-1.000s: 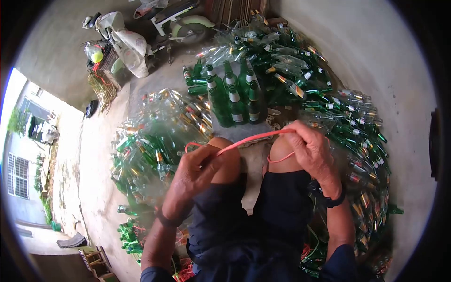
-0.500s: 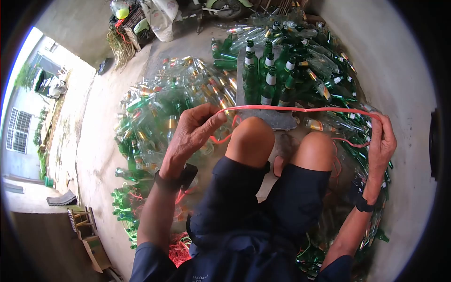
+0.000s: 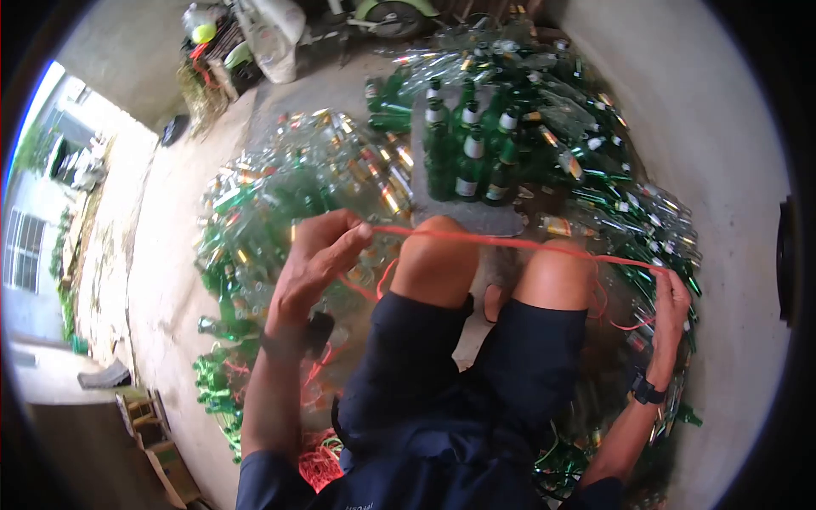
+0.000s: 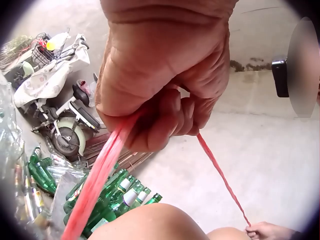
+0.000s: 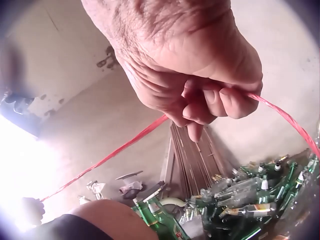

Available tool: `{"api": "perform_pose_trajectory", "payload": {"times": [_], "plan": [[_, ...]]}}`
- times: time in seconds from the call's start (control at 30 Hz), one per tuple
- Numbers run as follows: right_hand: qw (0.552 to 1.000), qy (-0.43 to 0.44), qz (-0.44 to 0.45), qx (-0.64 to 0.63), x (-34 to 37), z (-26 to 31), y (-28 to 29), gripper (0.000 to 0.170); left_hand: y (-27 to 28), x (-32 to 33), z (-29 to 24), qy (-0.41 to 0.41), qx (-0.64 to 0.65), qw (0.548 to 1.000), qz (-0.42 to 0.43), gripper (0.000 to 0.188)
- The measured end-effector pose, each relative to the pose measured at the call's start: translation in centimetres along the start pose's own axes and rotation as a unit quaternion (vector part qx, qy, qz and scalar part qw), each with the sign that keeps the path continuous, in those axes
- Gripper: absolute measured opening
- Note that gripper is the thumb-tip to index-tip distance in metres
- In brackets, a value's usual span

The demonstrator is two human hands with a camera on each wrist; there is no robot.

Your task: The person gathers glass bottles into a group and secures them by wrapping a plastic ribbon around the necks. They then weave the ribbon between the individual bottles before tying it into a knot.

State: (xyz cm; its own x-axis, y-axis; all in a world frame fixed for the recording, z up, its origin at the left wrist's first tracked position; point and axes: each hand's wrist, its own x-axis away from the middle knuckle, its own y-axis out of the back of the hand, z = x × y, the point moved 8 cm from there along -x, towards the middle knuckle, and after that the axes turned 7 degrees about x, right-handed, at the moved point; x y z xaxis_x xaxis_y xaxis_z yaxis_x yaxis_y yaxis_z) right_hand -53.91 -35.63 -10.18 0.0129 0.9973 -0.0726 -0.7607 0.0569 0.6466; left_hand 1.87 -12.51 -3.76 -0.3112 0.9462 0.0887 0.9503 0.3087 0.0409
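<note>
A red plastic string runs nearly straight across above the bent knees, between the two hands. My left hand pinches its left part between thumb and fingers; in the left wrist view curled fingers close round the flat red strand. Out past the right knee, my right hand grips the other part, and its fingers curl over the string in the right wrist view. Loose lengths of string hang below both hands. Beyond the knees, several green bottles stand upright in a tight group on a grey slab.
Piles of clear and green bottles lie left of the legs, and more bottles lie along the wall at right. A tangle of red string sits beside the left hip. A scooter is parked at the back.
The hands have spread from close together over the knees to wide apart, drawing the string out between them. Over the last half second both have come down a little in the head view.
</note>
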Motion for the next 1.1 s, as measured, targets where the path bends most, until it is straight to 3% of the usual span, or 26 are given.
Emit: {"api": "perform_pose_trajectory", "payload": {"times": [0.27,0.4,0.43,0.47,0.57,0.63,0.77,0.9,0.97,1.07,1.1], "plan": [[0.997,-0.002,-0.073,0.04,1.6,-7.2,-0.1,0.017,-1.6,1.9,0.0,0.018,0.007,1.0,0.011,0.034],[0.985,-0.063,0.008,0.162,2.2,-11.2,-1.2,0.018,-5.0,3.1,-1.4,0.053,0.034,0.998,0.003,0.028],[0.986,-0.005,-0.001,0.165,2.9,-10.1,-1.8,0.019,-6.0,3.4,-2.0,0.055,0.052,0.997,0.007,0.025],[0.993,0.009,0.012,0.12,3.8,-9.9,-2.7,0.025,-6.0,3.3,-1.3,0.037,0.027,0.999,0.011,0.025],[0.984,0.029,0.058,0.167,4.9,-8.1,-4.2,0.033,-8.5,3.6,-2.0,0.009,0.003,0.999,0.046,0.024],[0.959,0.115,0.077,0.249,6.0,-2.4,-4.2,0.036,-9.9,3.8,-1.7,0.024,0.01,0.997,0.071,0.023],[0.966,0.132,0.04,0.217,6.4,6.7,-1.9,0.037,-12.3,3.9,-1.4,0.042,-0.004,0.994,0.102,0.022],[0.931,0.262,0.146,0.206,6.5,13.8,-3.6,0.03,-13.7,4.3,-1.1,0.047,-0.02,0.993,0.107,0.022],[0.922,0.305,0.147,0.189,6.3,16.8,-5.2,0.026,-14.1,4.5,-1.0,0.044,-0.009,0.994,0.103,0.024],[0.838,0.481,0.163,0.197,9.3,22.2,-7.0,0.016,-14.6,4.9,-1.6,0.05,-0.009,0.993,0.109,0.024],[0.832,0.513,0.145,0.153,10.5,23.1,-7.1,0.012,-14.7,5.0,-1.9,0.051,-0.003,0.993,0.11,0.025]]}}
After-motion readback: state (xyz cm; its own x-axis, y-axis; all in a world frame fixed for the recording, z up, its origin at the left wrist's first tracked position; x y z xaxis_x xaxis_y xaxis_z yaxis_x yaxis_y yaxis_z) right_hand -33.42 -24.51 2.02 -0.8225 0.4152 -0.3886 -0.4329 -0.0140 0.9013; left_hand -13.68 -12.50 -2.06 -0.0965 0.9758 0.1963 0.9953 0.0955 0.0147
